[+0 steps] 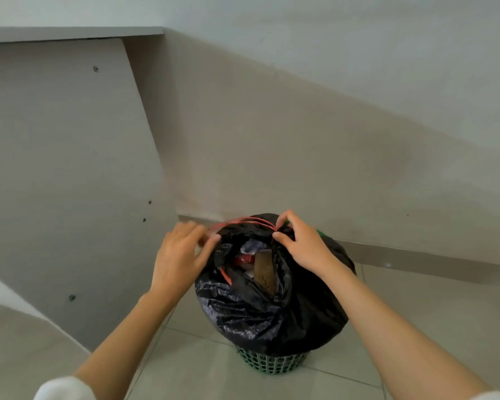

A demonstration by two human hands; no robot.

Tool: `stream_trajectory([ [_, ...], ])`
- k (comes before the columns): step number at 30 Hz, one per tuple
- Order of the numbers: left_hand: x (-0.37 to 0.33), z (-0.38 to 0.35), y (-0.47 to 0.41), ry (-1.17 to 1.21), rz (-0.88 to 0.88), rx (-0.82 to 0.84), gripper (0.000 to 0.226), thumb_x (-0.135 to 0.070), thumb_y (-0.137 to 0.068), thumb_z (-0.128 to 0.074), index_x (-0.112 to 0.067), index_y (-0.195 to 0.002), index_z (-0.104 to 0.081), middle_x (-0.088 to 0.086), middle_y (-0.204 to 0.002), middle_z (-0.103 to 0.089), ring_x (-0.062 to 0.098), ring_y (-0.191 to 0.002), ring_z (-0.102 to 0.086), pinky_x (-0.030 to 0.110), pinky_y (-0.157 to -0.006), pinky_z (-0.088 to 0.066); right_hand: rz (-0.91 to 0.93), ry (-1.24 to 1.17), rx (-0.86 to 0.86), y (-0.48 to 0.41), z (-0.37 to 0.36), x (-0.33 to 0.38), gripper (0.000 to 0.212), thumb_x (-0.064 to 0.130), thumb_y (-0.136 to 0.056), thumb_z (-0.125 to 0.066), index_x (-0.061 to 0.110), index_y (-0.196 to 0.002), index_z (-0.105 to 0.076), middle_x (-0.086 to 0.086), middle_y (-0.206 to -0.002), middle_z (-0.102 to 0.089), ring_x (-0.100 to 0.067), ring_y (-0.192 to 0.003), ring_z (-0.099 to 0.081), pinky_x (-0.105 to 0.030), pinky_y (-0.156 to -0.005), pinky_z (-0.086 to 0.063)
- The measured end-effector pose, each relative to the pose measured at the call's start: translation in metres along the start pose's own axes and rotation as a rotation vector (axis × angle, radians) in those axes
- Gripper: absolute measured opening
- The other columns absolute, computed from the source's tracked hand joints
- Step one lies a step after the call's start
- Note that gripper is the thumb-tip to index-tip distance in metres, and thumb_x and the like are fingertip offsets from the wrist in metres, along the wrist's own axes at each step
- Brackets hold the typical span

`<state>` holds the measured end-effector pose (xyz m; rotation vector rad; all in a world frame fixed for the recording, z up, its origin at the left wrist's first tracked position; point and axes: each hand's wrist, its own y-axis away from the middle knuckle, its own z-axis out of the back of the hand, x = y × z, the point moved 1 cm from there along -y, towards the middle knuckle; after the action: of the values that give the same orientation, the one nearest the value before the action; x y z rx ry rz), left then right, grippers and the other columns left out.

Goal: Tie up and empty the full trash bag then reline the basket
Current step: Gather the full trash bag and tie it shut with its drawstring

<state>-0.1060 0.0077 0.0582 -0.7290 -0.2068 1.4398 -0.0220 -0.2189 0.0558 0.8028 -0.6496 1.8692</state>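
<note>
Down on the tiled floor (197, 370) by a grey wall (300, 140), the black trash bag (272, 319) sits in the green basket (272, 363); right grip (303, 243) pinches its red drawstring (243, 222), left grip (179, 255) too blurred to tell.

We had both arms reaching forward and down, forearms (122, 336) bare, white sleeves (61, 388) only showing near the elbows. Our right hand (303, 243) was palm-down with the wrist bent a bit, thumb and forefinger pinching the rim of the trash bag (272, 313). Our left hand (179, 255) sat across from it, back up, fingers loosely spread and slightly curled. It was blurry, so we couldn't tell if it gripped anything.
</note>
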Motion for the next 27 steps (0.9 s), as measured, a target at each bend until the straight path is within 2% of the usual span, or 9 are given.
stream_trajectory([
  [3, 0.002, 0.004, 0.021, 0.225, 0.320, 0.297, 0.055, -0.065, -0.085, -0.046, -0.020, -0.057, -0.058, -0.002, -0.050, -0.054, 0.013, -0.048, -0.050, 0.027, -0.052, -0.039, -0.027, 0.005, -0.014, -0.005, -0.014, 0.006, 0.006, 0.027, -0.092, -0.058, 0.025, -0.093, -0.053, -0.010, -0.100, -0.065, -0.033, -0.090, -0.061, -0.037, -0.071, -0.043],
  [6, -0.002, 0.002, 0.025, 0.601, 0.573, 0.534, 0.039, -0.049, -0.081, -0.063, -0.013, -0.070, -0.073, 0.000, -0.063, -0.068, 0.011, -0.056, -0.058, 0.016, -0.052, -0.043, -0.030, -0.024, 0.015, -0.005, -0.024, 0.014, 0.004, 0.023, -0.092, -0.059, 0.022, -0.094, -0.061, 0.002, -0.114, -0.062, -0.023, -0.109, -0.057, -0.031, -0.081, -0.040],
  [8, -0.005, 0.000, 0.024, 0.726, 0.641, 0.542, 0.026, -0.039, -0.080, -0.069, -0.014, -0.078, -0.075, -0.002, -0.071, -0.070, 0.008, -0.062, -0.058, 0.013, -0.054, -0.042, -0.012, -0.067, 0.091, -0.004, -0.028, 0.021, 0.009, 0.020, -0.092, -0.058, 0.022, -0.095, -0.066, 0.003, -0.122, -0.061, -0.017, -0.121, -0.050, -0.027, -0.092, -0.035],
  [10, -0.009, -0.002, 0.020, 0.785, 0.701, 0.506, 0.020, -0.035, -0.079, -0.072, -0.015, -0.082, -0.076, -0.003, -0.076, -0.071, 0.006, -0.065, -0.060, 0.014, -0.056, -0.043, 0.033, -0.101, 0.172, 0.000, -0.032, 0.025, 0.013, 0.019, -0.092, -0.057, 0.025, -0.095, -0.068, 0.005, -0.121, -0.063, -0.015, -0.123, -0.050, -0.031, -0.101, -0.035],
  [14, -0.018, -0.007, 0.013, 0.800, 0.770, 0.551, 0.021, -0.035, -0.076, -0.075, -0.015, -0.081, -0.075, -0.002, -0.076, -0.070, 0.006, -0.068, -0.061, 0.017, -0.059, -0.043, 0.095, -0.045, 0.224, 0.004, -0.037, 0.022, 0.012, 0.026, -0.088, -0.062, 0.032, -0.097, -0.068, 0.009, -0.115, -0.065, -0.016, -0.124, -0.046, -0.042, -0.107, -0.033],
  [19, -0.027, -0.012, 0.013, 0.804, 0.743, 0.624, 0.009, -0.027, -0.079, -0.074, -0.019, -0.074, -0.072, -0.002, -0.075, -0.071, 0.007, -0.071, -0.063, 0.019, -0.061, -0.042, 0.089, -0.072, 0.242, 0.011, -0.034, 0.018, 0.019, 0.029, -0.084, -0.066, 0.036, -0.102, -0.067, 0.013, -0.119, -0.062, -0.019, -0.132, -0.039, -0.041, -0.111, -0.027],
  [22, -0.033, -0.012, 0.011, 0.897, 0.726, 0.571, 0.010, -0.018, -0.088, -0.063, -0.014, -0.080, -0.068, -0.004, -0.073, -0.069, 0.005, -0.070, -0.064, 0.020, -0.063, -0.045, 0.068, -0.110, 0.306, 0.019, -0.033, 0.021, 0.044, 0.032, -0.079, -0.073, 0.036, -0.120, -0.060, 0.009, -0.126, -0.055, -0.014, -0.130, -0.031, -0.037, -0.111, -0.025],
  [24, -0.034, -0.009, 0.007, 0.926, 0.709, 0.532, 0.012, -0.016, -0.091, -0.057, -0.013, -0.081, -0.064, -0.003, -0.076, -0.067, 0.006, -0.071, -0.063, 0.021, -0.064, -0.047, 0.108, -0.123, 0.316, 0.024, -0.035, 0.026, 0.063, 0.035, -0.076, -0.075, 0.042, -0.132, -0.047, 0.008, -0.128, -0.051, -0.013, -0.123, -0.030, -0.032, -0.106, -0.027],
  [27, -0.031, -0.003, 0.003, 0.922, 0.682, 0.540, 0.012, -0.018, -0.094, -0.053, -0.014, -0.084, -0.060, -0.003, -0.081, -0.064, 0.009, -0.077, -0.059, 0.022, -0.064, -0.047, 0.194, -0.087, 0.257, 0.023, -0.042, 0.030, 0.075, 0.040, -0.074, -0.076, 0.054, -0.134, -0.034, 0.008, -0.123, -0.050, -0.014, -0.113, -0.035, -0.030, -0.099, -0.033],
])
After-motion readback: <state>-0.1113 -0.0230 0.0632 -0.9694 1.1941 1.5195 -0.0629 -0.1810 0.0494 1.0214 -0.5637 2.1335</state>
